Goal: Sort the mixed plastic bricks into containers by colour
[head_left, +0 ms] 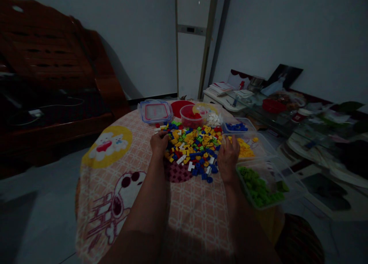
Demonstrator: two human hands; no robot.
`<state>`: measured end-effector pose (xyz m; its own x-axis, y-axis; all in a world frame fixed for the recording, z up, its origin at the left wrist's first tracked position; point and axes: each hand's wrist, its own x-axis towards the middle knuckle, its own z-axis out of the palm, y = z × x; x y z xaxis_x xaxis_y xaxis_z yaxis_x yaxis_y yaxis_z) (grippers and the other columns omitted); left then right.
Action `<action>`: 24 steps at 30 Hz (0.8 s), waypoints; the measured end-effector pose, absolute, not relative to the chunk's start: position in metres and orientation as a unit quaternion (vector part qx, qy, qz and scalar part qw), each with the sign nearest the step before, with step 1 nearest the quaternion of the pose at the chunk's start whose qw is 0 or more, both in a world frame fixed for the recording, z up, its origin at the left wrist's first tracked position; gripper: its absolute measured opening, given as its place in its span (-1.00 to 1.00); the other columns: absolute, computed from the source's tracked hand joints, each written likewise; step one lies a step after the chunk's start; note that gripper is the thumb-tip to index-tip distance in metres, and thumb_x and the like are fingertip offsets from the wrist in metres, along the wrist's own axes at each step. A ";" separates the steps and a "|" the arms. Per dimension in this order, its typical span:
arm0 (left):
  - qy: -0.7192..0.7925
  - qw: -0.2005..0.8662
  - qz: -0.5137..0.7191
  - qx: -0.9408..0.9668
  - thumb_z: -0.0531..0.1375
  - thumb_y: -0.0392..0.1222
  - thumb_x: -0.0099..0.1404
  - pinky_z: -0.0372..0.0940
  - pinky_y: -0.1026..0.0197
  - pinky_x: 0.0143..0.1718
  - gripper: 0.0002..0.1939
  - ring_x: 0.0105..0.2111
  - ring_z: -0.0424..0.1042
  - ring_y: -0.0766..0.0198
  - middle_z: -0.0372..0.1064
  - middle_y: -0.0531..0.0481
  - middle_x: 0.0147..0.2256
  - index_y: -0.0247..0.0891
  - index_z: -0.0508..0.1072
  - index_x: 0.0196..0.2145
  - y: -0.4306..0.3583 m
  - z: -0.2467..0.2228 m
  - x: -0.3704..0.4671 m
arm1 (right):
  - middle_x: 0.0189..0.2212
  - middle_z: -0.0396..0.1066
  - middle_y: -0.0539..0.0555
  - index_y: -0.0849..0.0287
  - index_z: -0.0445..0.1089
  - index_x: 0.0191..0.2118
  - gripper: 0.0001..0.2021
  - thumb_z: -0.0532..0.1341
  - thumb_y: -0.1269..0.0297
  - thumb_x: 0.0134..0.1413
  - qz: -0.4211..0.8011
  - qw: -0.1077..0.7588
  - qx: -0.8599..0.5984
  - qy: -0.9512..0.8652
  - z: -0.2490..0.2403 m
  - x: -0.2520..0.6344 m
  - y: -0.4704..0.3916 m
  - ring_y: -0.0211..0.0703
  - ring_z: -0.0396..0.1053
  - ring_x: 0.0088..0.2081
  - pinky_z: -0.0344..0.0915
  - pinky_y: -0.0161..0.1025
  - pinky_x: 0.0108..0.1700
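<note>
A pile of mixed coloured building bricks (198, 143) lies in the middle of the round table. My left hand (160, 142) is at the pile's left edge, its fingers bent toward the bricks; what they hold, if anything, is too small to tell. At the right edge of the pile, beside the tub of yellow bricks (245, 148), is my right hand (229, 154), with curled fingers and their grip unclear. Green bricks (258, 187) fill a clear tub nearer me. Blue bricks (237, 126) lie in another clear tub farther back. Red bricks (192, 117) sit in a round tub behind the pile.
A blue-rimmed clear lid (155, 112) lies at the table's back left. White bricks (213, 119) are heaped behind the pile. A patterned cloth (198, 210) covers the table. A wooden bench (54, 64) stands left, and a cluttered glass table (258, 106) right.
</note>
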<state>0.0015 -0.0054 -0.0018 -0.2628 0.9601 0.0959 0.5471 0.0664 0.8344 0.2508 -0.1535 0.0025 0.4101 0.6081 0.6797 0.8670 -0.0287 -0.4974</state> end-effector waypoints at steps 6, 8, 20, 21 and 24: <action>0.686 0.256 0.400 0.551 0.22 -0.20 0.19 0.37 0.21 -0.07 -0.67 -0.13 0.54 0.14 0.61 -0.04 -0.12 -0.21 0.65 -0.10 -0.006 0.000 0.002 | 0.24 0.30 0.32 0.27 0.39 0.17 -0.58 -0.02 0.32 0.32 -0.103 0.419 -0.691 -0.580 -0.005 0.233 -0.149 0.04 0.17 0.29 0.15 0.09 0.30; 0.686 0.253 0.403 0.551 0.23 -0.20 0.19 0.37 0.21 -0.07 -0.68 -0.12 0.54 0.13 0.61 -0.04 -0.12 -0.21 0.65 -0.11 -0.007 0.001 0.002 | 0.22 0.32 0.33 0.28 0.41 0.14 -0.60 0.00 0.31 0.32 -0.087 0.399 -0.689 -0.598 -0.008 0.230 -0.147 0.03 0.21 0.27 0.15 0.06 0.30; 0.681 0.253 0.406 0.554 0.22 -0.21 0.20 0.37 0.21 -0.08 -0.68 -0.12 0.54 0.14 0.61 -0.05 -0.15 -0.21 0.65 -0.11 -0.007 0.001 0.003 | 0.14 0.40 0.30 0.19 0.44 0.17 -0.59 0.09 0.14 0.34 -0.062 0.300 -0.683 -0.663 -0.016 0.220 -0.143 0.11 0.25 0.20 0.15 0.09 0.27; 0.680 0.251 0.407 0.556 0.22 -0.22 0.20 0.37 0.21 -0.07 -0.68 -0.13 0.54 0.14 0.61 -0.04 -0.15 -0.20 0.65 -0.11 -0.007 0.000 0.003 | 0.15 0.39 0.29 0.16 0.43 0.18 -0.59 0.10 0.14 0.34 -0.065 0.292 -0.682 -0.667 -0.017 0.220 -0.143 0.12 0.24 0.21 0.14 0.10 0.27; 0.681 0.253 0.406 0.554 0.23 -0.22 0.19 0.37 0.20 -0.07 -0.68 -0.16 0.55 0.15 0.61 -0.03 -0.16 -0.20 0.65 -0.11 -0.006 -0.001 0.002 | 0.18 0.35 0.30 0.13 0.43 0.18 -0.60 0.10 0.14 0.35 -0.067 0.271 -0.683 -0.675 -0.018 0.218 -0.143 0.15 0.21 0.23 0.12 0.14 0.27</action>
